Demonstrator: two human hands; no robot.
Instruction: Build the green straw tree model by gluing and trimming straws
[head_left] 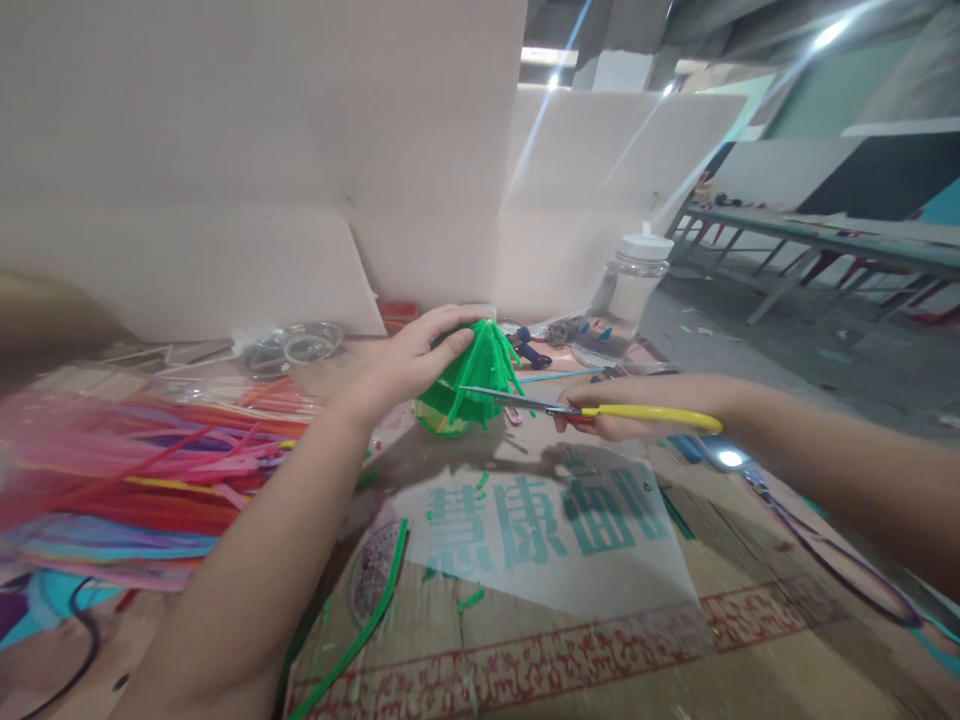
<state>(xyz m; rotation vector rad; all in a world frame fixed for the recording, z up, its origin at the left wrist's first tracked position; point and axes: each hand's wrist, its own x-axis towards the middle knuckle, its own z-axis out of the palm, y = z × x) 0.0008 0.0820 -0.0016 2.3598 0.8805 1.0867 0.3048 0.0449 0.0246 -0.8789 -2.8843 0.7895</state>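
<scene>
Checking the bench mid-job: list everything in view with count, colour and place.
Craft: one, green, under left hand
Scissors: one, yellow-handled, in right hand
Strips: many, multicoloured, left
Long strip: one, green, front
Snippets: several, green, centre
Sheet: one, whitish with green characters, centre
Bottle: one, clear, white-lidded, back right
Round items: about two, clear, back left
Boards: several, white, behind
Far table: one, greyish, right background
Cable: one, black, lower left
Strap: one, dark, right
Back clutter: uncountable, mixed, blurred
Left hand: one, bare, on craft
Right hand: one, bare, holding scissors
</scene>
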